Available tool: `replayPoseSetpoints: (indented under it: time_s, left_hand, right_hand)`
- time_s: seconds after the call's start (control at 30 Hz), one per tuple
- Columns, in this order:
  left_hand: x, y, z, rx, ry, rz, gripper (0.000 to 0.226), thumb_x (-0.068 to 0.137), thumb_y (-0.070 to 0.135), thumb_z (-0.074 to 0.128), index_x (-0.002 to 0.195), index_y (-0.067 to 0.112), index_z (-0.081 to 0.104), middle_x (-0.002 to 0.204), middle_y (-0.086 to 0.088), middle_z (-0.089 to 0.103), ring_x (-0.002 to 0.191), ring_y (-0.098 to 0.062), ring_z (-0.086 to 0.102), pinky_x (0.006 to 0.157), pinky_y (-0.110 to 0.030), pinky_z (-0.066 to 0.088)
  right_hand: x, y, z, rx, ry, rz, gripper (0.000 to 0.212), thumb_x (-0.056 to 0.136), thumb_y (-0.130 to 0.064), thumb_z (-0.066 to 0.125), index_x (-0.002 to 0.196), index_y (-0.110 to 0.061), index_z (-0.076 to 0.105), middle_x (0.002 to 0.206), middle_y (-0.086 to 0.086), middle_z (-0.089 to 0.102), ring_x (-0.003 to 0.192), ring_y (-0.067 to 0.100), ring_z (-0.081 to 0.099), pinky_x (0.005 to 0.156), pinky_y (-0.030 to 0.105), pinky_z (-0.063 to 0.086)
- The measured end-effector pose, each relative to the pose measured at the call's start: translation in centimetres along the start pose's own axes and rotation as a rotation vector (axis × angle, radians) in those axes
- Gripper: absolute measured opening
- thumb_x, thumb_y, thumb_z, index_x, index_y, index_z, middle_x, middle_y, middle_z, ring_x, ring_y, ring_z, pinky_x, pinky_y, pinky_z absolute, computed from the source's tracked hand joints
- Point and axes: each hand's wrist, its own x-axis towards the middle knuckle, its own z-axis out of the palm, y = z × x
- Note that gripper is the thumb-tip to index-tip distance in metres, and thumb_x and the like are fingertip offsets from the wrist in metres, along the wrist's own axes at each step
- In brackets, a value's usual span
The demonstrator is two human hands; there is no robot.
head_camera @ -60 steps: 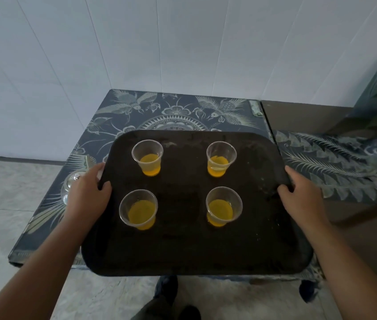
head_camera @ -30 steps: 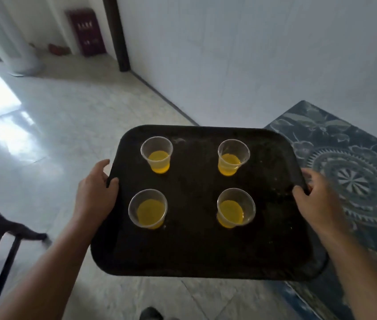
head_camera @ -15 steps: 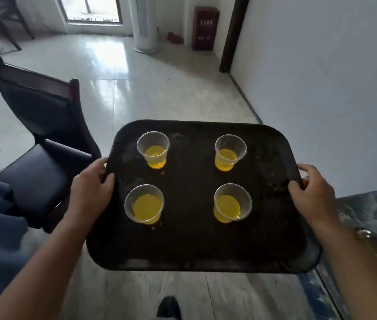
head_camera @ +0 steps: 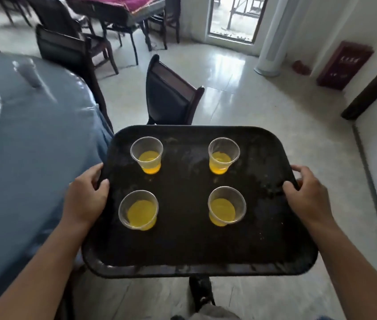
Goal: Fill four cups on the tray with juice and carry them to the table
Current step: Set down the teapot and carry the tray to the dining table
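Four juice cups (head_camera: 146, 155) on hand-held tray (head_camera: 183, 245)

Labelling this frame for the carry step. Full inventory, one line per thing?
tray: 1, black, held level above the floor, centre
cups: 4, clear plastic, each part-filled with yellow juice, upright in a two-by-two on the tray
round table: 1, blue-grey glossy cover, left of the tray
chairs: several, dark; one just beyond the tray, others further back
far table: 1, magenta cloth, top
glass door: 1, top right
white column unit: 1, beside the door
red box: 1, against the right wall
left hand: grip on the tray's left edge
right hand: grip on the tray's right edge
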Motion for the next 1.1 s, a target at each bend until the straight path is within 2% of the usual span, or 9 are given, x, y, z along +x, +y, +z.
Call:
replayPoseSetpoints:
  time_s: [0.1, 0.27, 0.5, 0.57, 0.77, 0.9, 1.0, 1.1]
  left_hand:
    - [-0.4, -0.9, -0.9, 0.016, 0.091, -0.131, 0.044, 0.093, 0.004, 0.067, 0.137, 0.007, 0.066, 0.124, -0.022, 0.074, 0.115, -0.041, 0.069, 0.098, -0.048, 0.051]
    - [-2.2, -2.2, -2.5, 0.05, 0.231, -0.332, 0.044, 0.096, 0.008, 0.066, 0.14, 0.011, 0.065, 0.128, -0.02, 0.073, 0.121, -0.043, 0.065, 0.102, -0.049, 0.049]
    - [-6.1, -3.2, -4.2, 0.095, 0.41, -0.502, 0.044, 0.097, 0.006, 0.066, 0.14, 0.005, 0.063, 0.112, -0.026, 0.073, 0.106, -0.046, 0.067, 0.091, -0.048, 0.051]
    - [-7.5, -3.7, -4.7, 0.113, 0.451, -0.543, 0.044, 0.096, 0.006, 0.067, 0.14, 0.006, 0.064, 0.109, -0.026, 0.074, 0.104, -0.046, 0.068, 0.091, -0.05, 0.052]
    - [-11.5, -4.5, -6.3, 0.145, 0.572, -0.701, 0.044, 0.095, 0.006, 0.068, 0.139, 0.003, 0.064, 0.105, -0.025, 0.073, 0.105, -0.046, 0.067, 0.094, -0.051, 0.051]
    - [-13.7, -4.8, -7.3, 0.162, 0.643, -0.763, 0.045, 0.095, 0.005, 0.069, 0.14, 0.001, 0.063, 0.093, -0.014, 0.067, 0.097, -0.042, 0.066, 0.093, -0.05, 0.051]
    - [-15.1, -5.8, -8.2, 0.173, 0.683, -0.803, 0.045, 0.096, 0.004, 0.068, 0.14, 0.001, 0.062, 0.103, -0.023, 0.071, 0.102, -0.041, 0.067, 0.096, -0.052, 0.052]
    - [-15.6, -7.6, -9.3, 0.166, 0.721, -0.852, 0.044, 0.095, 0.006, 0.068, 0.139, 0.004, 0.064, 0.104, -0.023, 0.072, 0.106, -0.042, 0.067, 0.097, -0.051, 0.051]
  right_hand:
    - [3.9, -2.2, 2.2, 0.028, -0.076, -0.12, 0.042, 0.089, -0.01, 0.063, 0.131, -0.011, 0.058, 0.079, 0.006, 0.062, 0.075, 0.03, 0.057, 0.073, 0.033, 0.04]
    - [9.2, -6.2, 5.9, 0.055, -0.215, -0.293, 0.043, 0.09, -0.01, 0.063, 0.133, -0.011, 0.058, 0.075, 0.003, 0.061, 0.073, 0.03, 0.058, 0.071, 0.034, 0.04]
    - [13.0, -12.7, 10.6, 0.121, -0.383, -0.481, 0.041, 0.09, -0.009, 0.06, 0.131, -0.015, 0.06, 0.073, 0.003, 0.064, 0.07, 0.024, 0.057, 0.071, 0.032, 0.038]
    - [13.3, -14.3, 12.1, 0.142, -0.438, -0.524, 0.041, 0.09, -0.01, 0.06, 0.13, -0.018, 0.061, 0.074, 0.002, 0.064, 0.069, 0.019, 0.058, 0.071, 0.031, 0.038]
    - [12.4, -18.8, 15.8, 0.21, -0.577, -0.646, 0.04, 0.09, -0.011, 0.06, 0.129, -0.021, 0.062, 0.078, 0.001, 0.066, 0.074, 0.021, 0.061, 0.071, 0.033, 0.042]
    - [11.2, -21.9, 18.3, 0.213, -0.642, -0.709, 0.041, 0.088, -0.013, 0.06, 0.128, -0.024, 0.063, 0.076, -0.004, 0.063, 0.075, 0.021, 0.061, 0.072, 0.035, 0.044]
    - [10.0, -24.4, 20.2, 0.203, -0.682, -0.777, 0.044, 0.088, -0.012, 0.06, 0.13, -0.025, 0.063, 0.075, -0.009, 0.057, 0.07, 0.015, 0.056, 0.071, 0.033, 0.04]
    - [8.7, -27.1, 22.1, 0.188, -0.721, -0.825, 0.045, 0.089, -0.012, 0.06, 0.133, -0.024, 0.061, 0.088, 0.0, 0.063, 0.081, 0.018, 0.053, 0.077, 0.031, 0.038]
